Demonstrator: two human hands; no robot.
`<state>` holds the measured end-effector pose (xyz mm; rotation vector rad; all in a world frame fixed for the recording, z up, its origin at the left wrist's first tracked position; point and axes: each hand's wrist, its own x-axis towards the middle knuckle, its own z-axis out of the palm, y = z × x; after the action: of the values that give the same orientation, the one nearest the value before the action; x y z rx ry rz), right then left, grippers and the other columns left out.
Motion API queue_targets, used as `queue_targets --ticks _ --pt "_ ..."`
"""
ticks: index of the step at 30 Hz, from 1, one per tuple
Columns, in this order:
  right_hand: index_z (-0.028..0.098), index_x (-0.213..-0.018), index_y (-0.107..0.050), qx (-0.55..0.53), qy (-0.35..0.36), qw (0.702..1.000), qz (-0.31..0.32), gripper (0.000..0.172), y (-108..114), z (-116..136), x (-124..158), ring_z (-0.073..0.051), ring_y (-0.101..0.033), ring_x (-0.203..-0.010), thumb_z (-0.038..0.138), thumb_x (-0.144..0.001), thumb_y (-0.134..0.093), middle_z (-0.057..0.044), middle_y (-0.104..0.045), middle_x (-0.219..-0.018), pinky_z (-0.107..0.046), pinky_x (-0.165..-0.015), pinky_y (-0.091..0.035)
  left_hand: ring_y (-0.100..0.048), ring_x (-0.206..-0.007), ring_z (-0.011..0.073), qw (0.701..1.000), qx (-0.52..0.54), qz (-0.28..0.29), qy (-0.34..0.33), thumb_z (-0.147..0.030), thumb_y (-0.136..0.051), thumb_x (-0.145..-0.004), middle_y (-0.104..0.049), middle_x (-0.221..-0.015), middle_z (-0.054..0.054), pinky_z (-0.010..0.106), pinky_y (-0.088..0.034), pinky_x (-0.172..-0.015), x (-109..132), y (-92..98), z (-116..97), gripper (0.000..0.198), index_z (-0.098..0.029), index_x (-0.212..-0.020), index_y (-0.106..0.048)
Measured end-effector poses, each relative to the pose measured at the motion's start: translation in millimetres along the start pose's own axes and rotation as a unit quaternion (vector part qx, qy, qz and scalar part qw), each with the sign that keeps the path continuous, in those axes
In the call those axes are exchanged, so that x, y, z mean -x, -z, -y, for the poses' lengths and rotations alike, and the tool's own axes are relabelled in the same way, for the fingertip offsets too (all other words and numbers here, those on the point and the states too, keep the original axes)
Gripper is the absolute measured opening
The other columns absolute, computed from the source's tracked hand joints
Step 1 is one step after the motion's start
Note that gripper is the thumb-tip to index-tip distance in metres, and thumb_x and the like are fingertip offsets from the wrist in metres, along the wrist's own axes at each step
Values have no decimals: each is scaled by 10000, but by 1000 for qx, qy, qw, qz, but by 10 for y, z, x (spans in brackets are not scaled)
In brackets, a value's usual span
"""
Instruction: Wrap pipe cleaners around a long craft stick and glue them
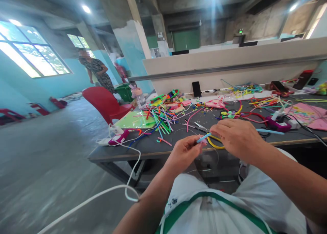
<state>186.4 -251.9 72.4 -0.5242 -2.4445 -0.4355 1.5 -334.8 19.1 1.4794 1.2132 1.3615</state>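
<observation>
My left hand (184, 154) is closed in a pinch on a thin light blue stick (204, 137), like a pipe cleaner or straw. A small pink piece (203, 142) shows at the same fingertips. My right hand (236, 138) is bent over the other end of the light blue stick, its fingertips closed on it. Past the right wrist a straight light blue length (270, 131) shows; whether it is the same stick I cannot tell. Behind my hands lie scissors (200, 126) with yellow and black handles, partly hidden by my right hand.
Coloured sticks (163, 119) and small scraps cover the dark table (153, 148). A green sheet (135, 119), purple power strips (278, 124) with cables, a phone (196, 89) and a bottle (140, 97) are around. A red chair (104, 102) stands left; beyond it is a person (98, 70).
</observation>
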Motion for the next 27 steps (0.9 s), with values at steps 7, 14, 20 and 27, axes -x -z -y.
queue_targets --ticks 7,14,20,27 --pt "198 -898 -654 -27 3 999 41 156 -94 -20 29 -152 -615 -766 153 -859 -510 -28 -680 -813 -248 -640 -366 -505 -648 104 999 28 -12 16 -387 -527 -865 -615 -749 43 211 -364 -577 4 -64 50 315 -146 -982 -695" --pt "191 -892 -660 -45 -13 998 35 152 -163 -98 50 -161 -626 -789 161 -851 -516 -41 -695 -850 -241 -653 -392 -589 -681 121 969 227 -50 80 -376 -621 -801 -670 -854 65 228 -426 -611 20 -140 121 299 -163 -1010 -645" --pt "198 -873 -669 -58 -13 998 28 149 -191 -131 33 -161 -631 -782 160 -839 -528 -40 -702 -851 -242 -668 -411 -594 -613 113 973 210 -30 95 -360 -632 -784 -670 -794 56 206 -401 -531 16 -167 126 247 -141 -898 -637" --pt "186 -873 -663 -58 -5 997 41 151 -179 -90 25 -166 -634 -776 165 -851 -515 -44 -698 -847 -253 -683 -416 -606 -575 118 976 193 -63 77 -326 -593 -819 -659 -769 41 205 -389 -483 11 -232 204 194 -144 -875 -554"
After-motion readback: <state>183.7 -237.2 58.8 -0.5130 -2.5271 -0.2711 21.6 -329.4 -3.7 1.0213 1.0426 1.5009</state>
